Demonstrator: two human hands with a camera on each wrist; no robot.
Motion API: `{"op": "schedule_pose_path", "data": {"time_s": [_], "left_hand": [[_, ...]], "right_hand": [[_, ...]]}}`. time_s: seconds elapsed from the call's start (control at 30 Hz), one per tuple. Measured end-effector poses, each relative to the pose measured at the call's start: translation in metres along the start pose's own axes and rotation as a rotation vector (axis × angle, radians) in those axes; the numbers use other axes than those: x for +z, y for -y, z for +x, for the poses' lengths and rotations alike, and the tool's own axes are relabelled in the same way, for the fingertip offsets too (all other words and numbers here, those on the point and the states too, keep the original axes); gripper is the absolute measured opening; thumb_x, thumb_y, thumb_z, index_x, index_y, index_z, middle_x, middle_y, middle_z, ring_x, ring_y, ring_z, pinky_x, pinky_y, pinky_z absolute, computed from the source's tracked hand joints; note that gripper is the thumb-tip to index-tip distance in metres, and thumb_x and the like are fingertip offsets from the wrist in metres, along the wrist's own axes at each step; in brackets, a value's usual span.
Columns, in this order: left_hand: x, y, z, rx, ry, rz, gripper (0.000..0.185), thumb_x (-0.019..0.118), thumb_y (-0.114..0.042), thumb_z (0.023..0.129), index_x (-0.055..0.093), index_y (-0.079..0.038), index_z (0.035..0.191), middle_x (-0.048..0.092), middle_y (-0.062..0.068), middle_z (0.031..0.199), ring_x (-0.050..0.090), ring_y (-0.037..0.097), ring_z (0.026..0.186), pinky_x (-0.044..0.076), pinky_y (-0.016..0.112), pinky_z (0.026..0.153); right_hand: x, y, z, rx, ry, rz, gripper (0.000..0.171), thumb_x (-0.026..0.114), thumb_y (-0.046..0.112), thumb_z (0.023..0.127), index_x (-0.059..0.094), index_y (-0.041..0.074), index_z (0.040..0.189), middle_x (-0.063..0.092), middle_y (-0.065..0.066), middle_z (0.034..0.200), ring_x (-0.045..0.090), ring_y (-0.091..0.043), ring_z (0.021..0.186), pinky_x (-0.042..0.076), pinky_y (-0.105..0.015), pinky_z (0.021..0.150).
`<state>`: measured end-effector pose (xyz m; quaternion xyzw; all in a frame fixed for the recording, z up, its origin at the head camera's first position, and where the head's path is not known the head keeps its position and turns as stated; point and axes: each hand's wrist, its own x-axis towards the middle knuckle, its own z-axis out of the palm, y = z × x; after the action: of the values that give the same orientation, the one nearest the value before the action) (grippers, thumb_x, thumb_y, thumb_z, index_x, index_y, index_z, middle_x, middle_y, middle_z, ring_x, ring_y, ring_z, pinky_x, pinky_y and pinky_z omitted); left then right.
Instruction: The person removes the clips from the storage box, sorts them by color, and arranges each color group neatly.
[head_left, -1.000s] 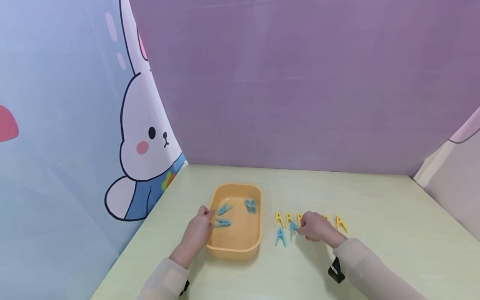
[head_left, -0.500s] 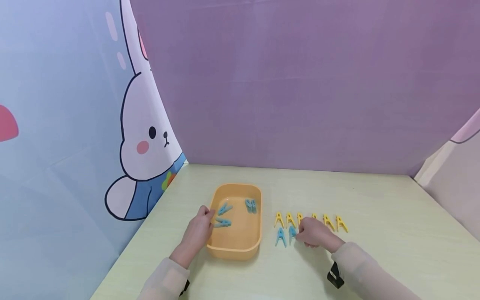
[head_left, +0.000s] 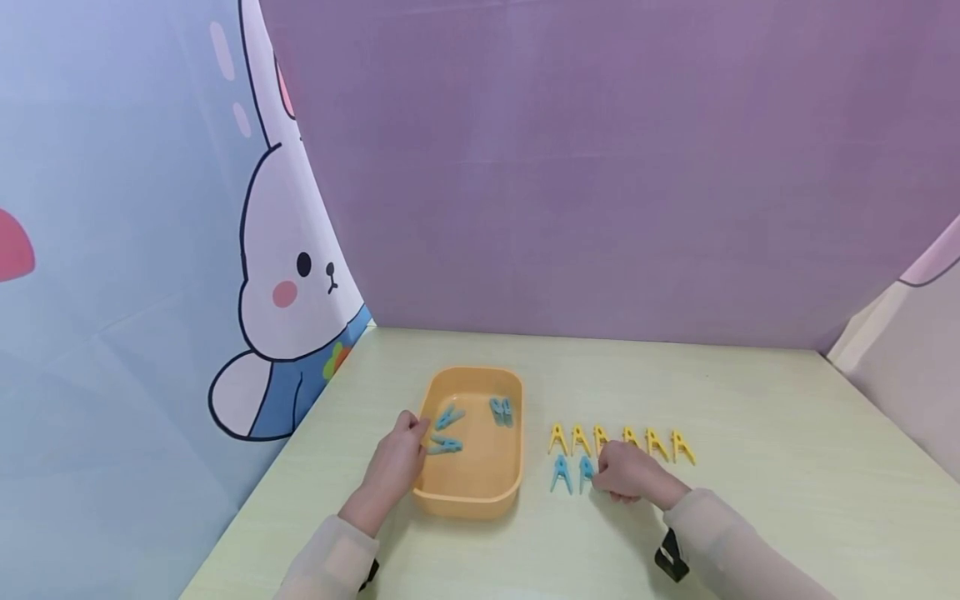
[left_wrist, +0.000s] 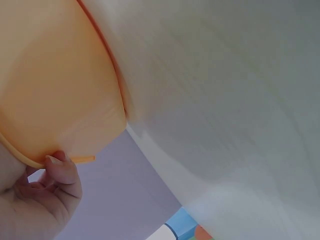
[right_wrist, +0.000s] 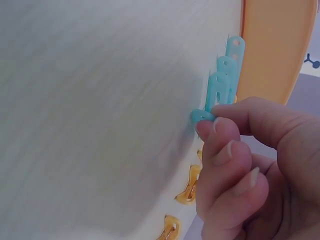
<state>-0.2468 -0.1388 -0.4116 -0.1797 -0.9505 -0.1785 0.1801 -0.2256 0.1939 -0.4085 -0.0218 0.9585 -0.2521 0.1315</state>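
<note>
An orange plastic tray (head_left: 467,502) sits on the pale table with three blue clothespins (head_left: 446,447) in it. My left hand (head_left: 411,428) grips its left rim; in the left wrist view the thumb (left_wrist: 62,169) hooks over the tray's edge (left_wrist: 55,85). My right hand (head_left: 602,475) pinches a blue clothespin (head_left: 586,470) that lies on the table beside another blue one (head_left: 560,472). In the right wrist view my fingertips (right_wrist: 215,131) hold the end of the held clothespin (right_wrist: 218,92), close to the tray (right_wrist: 272,45).
A row of several yellow clothespins (head_left: 624,439) lies just behind the two blue ones; some show in the right wrist view (right_wrist: 189,186). Purple and cartoon-rabbit backdrop panels wall the table at the back and left. A black strap (head_left: 670,557) is on my right wrist.
My right hand has drawn the blue clothespin nearer, down beside the other blue one, which uncovers the whole yellow row. The left hand has stayed on the tray's rim.
</note>
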Motion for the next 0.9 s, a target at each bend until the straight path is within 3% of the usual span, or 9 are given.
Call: {"op": "schedule_pose_path", "data": {"time_s": [0.53, 0.9], "left_hand": [[0.001, 0.001, 0.001, -0.004, 0.017, -0.008, 0.038, 0.061, 0.008, 0.078, 0.057, 0.011, 0.116, 0.045, 0.008, 0.093, 0.045, 0.011, 0.061, 0.040, 0.020, 0.050], [0.004, 0.002, 0.001, 0.006, 0.004, -0.010, 0.038, 0.061, 0.009, 0.078, 0.057, 0.011, 0.115, 0.045, 0.008, 0.093, 0.045, 0.011, 0.060, 0.040, 0.020, 0.049]], "right_hand": [[-0.008, 0.002, -0.002, -0.005, -0.006, -0.025, 0.021, 0.066, 0.014, 0.080, 0.057, 0.008, 0.063, 0.052, -0.002, 0.052, 0.042, -0.012, 0.043, 0.035, -0.022, 0.042], [-0.017, 0.008, 0.004, -0.003, -0.002, 0.003, 0.017, 0.064, 0.014, 0.083, 0.059, 0.008, 0.069, 0.053, -0.003, 0.055, 0.042, -0.012, 0.045, 0.036, -0.022, 0.044]]}}
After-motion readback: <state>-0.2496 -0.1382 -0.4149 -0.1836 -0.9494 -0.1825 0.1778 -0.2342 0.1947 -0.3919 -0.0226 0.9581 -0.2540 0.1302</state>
